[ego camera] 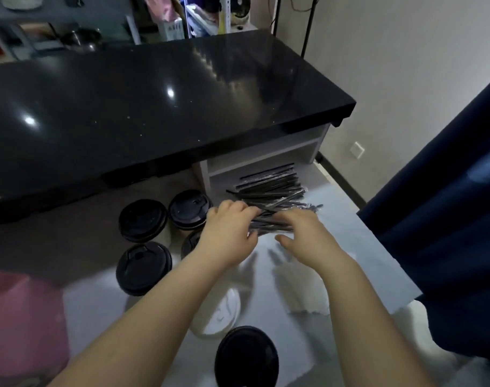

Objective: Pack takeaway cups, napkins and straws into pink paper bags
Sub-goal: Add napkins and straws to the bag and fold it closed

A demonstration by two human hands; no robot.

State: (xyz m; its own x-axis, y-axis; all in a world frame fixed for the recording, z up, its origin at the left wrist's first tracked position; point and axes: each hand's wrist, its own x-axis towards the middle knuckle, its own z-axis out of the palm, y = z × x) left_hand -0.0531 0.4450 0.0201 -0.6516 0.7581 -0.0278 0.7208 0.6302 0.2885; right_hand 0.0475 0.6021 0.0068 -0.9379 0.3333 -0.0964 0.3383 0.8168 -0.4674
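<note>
Your left hand curled round a bundle of wrapped black straws, your right hand laid across the same bundle, grip not discernible, straws heaped on the white surface below the counter, black-lidded cups just left, pink paper bag nearest you.

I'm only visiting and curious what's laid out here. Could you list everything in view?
Cups: five, black lids; four left of the hands, one nearest the camera, on the table.
White lid: one, white, between the forearms.
Straws: a pile, black, wrapped, at the table's far end.
Bag: one, pink, lower left.
Counter: one, glossy black, behind.
Curtain: one, dark blue, right.
Left hand, right hand: both seem to hold straws.
</note>
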